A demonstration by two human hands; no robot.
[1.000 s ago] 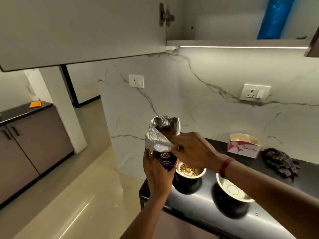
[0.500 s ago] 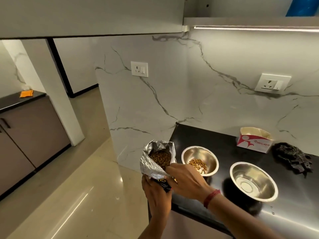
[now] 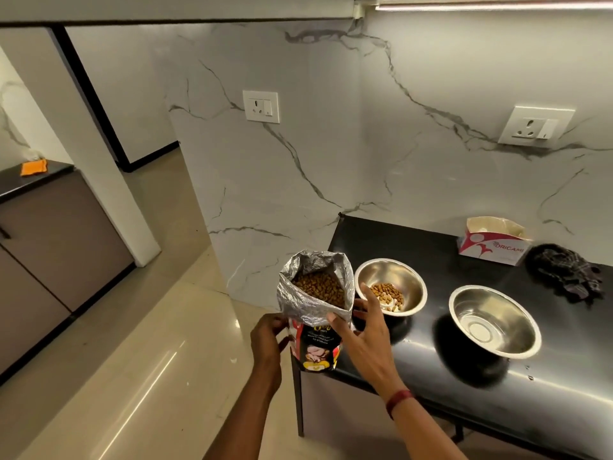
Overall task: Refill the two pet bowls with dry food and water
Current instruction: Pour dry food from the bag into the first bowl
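the kibble bag (image 3: 315, 303) stands at the left front corner of the table (image 3: 414, 240), long axis near vertical, open foil mouth pointing up, just beside the steel bowl (image 3: 409, 280) holding a little kibble. the left hand (image 3: 267, 340) grips its lower side; the right hand (image 3: 361, 336) is spread loose, thumb touching the foil rim. so near the edge, a slip or hasty tip could scatter kibble on the floor
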